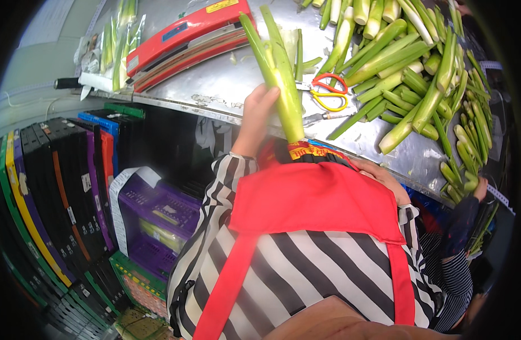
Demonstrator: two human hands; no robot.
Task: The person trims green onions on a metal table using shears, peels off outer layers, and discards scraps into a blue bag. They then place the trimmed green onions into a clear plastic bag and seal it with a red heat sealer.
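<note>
My left hand (260, 112) grips a thick green, leek-like vegetable stalk (284, 95) near its pale lower end. Two cut leaf blades fork from its top, and it is tilted over the table's front edge. My right hand (383, 180) is low by the edge, beside my red apron (311, 195); its fingers are partly hidden, and I cannot tell if it holds anything. Scissors (328, 91) with one red and one yellow handle lie just right of the held stalk. Below them is a small knife (322, 117). A large heap of cut stalks (396, 63) covers the table's right part.
A red bag sealer (188, 38) stands on the metal table (192, 80), beside bagged stalks (120, 46). Stacked black crates (69, 178) and a purple crate (158, 204) are at lower left. Another person's hand (481, 189) touches stalks at far right.
</note>
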